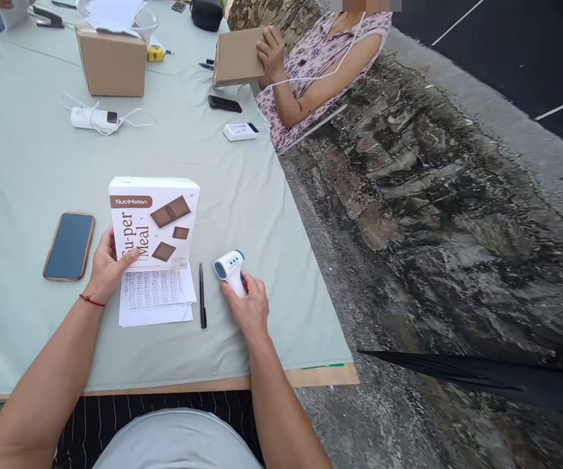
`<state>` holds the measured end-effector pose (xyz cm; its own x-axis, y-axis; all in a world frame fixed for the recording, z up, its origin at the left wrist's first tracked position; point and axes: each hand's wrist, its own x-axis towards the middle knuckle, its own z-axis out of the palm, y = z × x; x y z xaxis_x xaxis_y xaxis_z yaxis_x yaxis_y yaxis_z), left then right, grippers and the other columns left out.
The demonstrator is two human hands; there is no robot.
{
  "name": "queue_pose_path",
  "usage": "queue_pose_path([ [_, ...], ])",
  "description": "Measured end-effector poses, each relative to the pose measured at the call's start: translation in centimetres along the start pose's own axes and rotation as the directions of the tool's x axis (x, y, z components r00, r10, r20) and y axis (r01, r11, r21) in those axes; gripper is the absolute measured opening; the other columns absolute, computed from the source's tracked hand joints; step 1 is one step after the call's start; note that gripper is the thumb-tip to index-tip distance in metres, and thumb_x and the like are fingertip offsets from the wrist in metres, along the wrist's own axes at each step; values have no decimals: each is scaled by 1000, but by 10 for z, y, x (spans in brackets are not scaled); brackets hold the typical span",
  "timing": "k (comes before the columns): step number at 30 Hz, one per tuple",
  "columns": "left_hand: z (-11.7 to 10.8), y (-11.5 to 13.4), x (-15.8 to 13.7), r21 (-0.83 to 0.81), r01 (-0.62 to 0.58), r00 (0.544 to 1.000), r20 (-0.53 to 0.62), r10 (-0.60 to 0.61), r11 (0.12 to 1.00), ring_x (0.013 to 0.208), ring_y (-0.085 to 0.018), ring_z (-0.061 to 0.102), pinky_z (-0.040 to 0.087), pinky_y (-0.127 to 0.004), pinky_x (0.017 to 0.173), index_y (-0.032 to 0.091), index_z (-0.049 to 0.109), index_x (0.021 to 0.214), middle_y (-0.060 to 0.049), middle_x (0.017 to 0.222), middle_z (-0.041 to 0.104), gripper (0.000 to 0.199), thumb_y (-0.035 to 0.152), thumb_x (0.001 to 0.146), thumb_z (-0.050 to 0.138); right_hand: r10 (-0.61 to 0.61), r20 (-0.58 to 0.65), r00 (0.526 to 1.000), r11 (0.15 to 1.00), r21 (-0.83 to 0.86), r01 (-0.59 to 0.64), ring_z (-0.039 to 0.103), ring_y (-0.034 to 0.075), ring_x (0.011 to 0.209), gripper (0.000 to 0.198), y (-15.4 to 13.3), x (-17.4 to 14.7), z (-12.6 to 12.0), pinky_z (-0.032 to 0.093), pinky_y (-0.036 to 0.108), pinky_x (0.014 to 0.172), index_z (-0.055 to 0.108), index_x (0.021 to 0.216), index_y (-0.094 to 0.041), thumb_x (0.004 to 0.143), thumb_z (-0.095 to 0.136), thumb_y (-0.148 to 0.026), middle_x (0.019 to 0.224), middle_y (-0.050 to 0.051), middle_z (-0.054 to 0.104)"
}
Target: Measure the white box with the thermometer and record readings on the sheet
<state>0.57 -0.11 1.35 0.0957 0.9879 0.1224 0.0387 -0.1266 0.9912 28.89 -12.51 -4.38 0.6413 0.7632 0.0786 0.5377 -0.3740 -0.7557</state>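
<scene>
clamped w/ left hand (110,264) on lower left of white box (178,218), w/ thumb across printed front & other fingers mostly hidden behind. holding it up on edge, over top end of papers (157,314); can't tell if resting on them or lifted a bit. wearing red string (92,300) on left wrist. closed w/ right hand (249,303) round handle of white & blue thermometer (231,264), head end up, to right of box & papers.

nr hands, see black pen (202,296) lying btwn papers & right hand, apart from both. also see big phone (69,246), screen up, just left of left hand.

further out on pale green tablecloth (22,182), see white gadget (82,118) w/ cable (137,120) looped round it, plus white block (240,132) nr right edge & dark phone (224,103) just past that. beyond, see brown carton (118,68) w/ loose sheets (115,13) on top & yellow tape measure (155,53) close by on right. at far end, see black pouch (206,14), & stapler (48,16) up top left.

off to right, see another person (327,52) holding tilted flat carton (239,57), w/ rough stone ground (373,195) behind.
</scene>
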Motion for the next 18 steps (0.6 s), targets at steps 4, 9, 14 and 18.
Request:
queue_pose_path([
  [4, -1, -7, 4, -10, -140, 983, -118, 138, 990, 120, -29, 62, 53, -44, 100, 22, 44, 130, -13, 129, 60, 80, 63, 70, 79, -77, -15, 997, 960, -270, 70, 59, 30, 99, 62, 18, 9, -3, 47, 44, 84, 66, 119, -18, 77, 59, -63, 108, 14, 65],
  [9, -7, -18, 15, 84, -235, 959, -139, 245, 968, 129, -29, 54, 48, -44, 108, 25, 35, 137, -14, 139, 49, 87, 61, 71, 80, -250, -127, 960, 957, -186, 224, 58, 31, 100, 56, -3, 0, -9, 45, 48, 89, 64, 117, -15, 82, 58, -58, 108, 19, 65],
  [14, -8, -22, 21, 191, -224, 965, -90, 245, 956, 135, -30, 48, 44, -46, 112, 25, 33, 142, -15, 144, 45, 91, 67, 73, 74, -199, 139, 970, 975, 124, 182, 52, 17, 63, 36, -28, -18, 5, 47, 34, 68, 66, 99, -23, 80, 65, -54, 73, 1, 63],
  [18, -8, -20, 20, 165, -174, 980, -63, 186, 971, 132, -30, 52, 47, -44, 109, 24, 33, 145, -14, 141, 50, 90, 66, 76, 72, -183, 170, 968, 979, 127, 162, 49, 16, 61, 40, -34, -25, 15, 41, 31, 61, 68, 104, -21, 75, 70, -49, 72, 0, 62],
])
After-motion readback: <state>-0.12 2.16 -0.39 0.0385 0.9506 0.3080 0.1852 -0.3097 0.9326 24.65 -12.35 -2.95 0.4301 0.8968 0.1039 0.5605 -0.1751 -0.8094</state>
